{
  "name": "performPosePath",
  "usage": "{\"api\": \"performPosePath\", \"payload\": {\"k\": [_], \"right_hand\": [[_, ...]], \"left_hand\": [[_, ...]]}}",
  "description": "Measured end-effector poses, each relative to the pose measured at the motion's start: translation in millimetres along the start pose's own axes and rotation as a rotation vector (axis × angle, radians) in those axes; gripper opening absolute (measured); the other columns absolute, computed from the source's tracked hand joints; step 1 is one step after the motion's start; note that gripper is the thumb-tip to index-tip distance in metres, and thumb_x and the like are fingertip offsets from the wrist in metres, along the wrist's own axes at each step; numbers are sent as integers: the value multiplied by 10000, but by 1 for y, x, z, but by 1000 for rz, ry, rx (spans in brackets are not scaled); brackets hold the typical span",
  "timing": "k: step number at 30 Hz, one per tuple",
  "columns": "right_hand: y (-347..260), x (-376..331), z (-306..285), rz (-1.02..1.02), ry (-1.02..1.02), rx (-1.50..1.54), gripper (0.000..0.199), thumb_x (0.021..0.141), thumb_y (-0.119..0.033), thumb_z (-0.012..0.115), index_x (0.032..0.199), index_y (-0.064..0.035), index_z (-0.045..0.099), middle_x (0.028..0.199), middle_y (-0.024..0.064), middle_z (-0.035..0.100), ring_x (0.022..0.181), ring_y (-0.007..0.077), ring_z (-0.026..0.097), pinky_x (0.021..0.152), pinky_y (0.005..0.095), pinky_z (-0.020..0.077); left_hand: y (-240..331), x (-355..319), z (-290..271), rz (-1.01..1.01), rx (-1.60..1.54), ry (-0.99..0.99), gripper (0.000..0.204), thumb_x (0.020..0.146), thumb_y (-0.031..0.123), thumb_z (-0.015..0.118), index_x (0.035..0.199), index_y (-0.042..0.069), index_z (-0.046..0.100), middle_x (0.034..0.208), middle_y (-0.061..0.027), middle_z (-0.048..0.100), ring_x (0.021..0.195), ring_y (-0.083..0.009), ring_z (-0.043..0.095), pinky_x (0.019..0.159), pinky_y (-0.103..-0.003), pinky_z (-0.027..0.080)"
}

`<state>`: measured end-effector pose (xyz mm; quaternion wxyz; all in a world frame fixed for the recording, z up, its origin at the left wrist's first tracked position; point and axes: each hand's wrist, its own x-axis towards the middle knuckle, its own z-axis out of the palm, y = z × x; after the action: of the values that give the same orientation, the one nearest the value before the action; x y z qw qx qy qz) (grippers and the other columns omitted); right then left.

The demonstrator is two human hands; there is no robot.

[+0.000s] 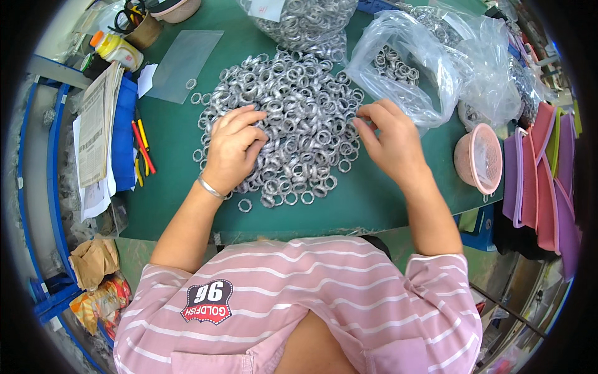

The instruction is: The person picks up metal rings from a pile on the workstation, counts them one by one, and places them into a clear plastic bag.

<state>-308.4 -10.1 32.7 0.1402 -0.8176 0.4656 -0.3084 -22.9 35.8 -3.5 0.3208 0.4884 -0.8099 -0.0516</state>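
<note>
A broad heap of silver-grey metal rings (293, 124) lies on the green tabletop between my hands. My left hand (235, 148) rests palm-down on the heap's left side, its fingers bent and apart, fingertips touching the rings. No ring shows in its grasp, though the underside of the fingers is hidden. At the heap's right edge is my right hand (393, 140), fingers curved, with a gap between thumb and forefinger and no ring visible in it. A few single rings (245, 205) lie loose at the near edge.
Behind the heap stands a full bag of rings (305, 28). An opened clear plastic bag (430, 103) lies at right, beside a pink basket (460, 156). Pliers (143, 146), newspapers (96, 134) and a glue bottle (118, 50) are at left. Purple and pink trays (542, 181) stand far right.
</note>
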Motion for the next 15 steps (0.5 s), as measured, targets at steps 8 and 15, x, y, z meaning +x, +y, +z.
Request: {"api": "performPosePath", "payload": {"k": [8, 15], "right_hand": [[15, -18, 35, 291, -122, 188, 141, 784, -40, 683, 914, -3, 644, 873, 146, 591, 777, 301, 612, 697, 383, 489], [3, -19, 31, 48, 59, 146, 192, 812, 42, 579, 969, -43, 648, 902, 138, 576, 824, 316, 601, 725, 373, 491]], "left_hand": [[10, -21, -7, 17, -142, 102, 132, 716, -78, 671, 784, 27, 629, 920, -86, 683, 977, -290, 642, 861, -389, 481], [26, -23, -15, -85, -286, 162, 167, 721, -122, 643, 820, 13, 635, 983, -115, 667, 943, -289, 646, 836, -362, 497]]}}
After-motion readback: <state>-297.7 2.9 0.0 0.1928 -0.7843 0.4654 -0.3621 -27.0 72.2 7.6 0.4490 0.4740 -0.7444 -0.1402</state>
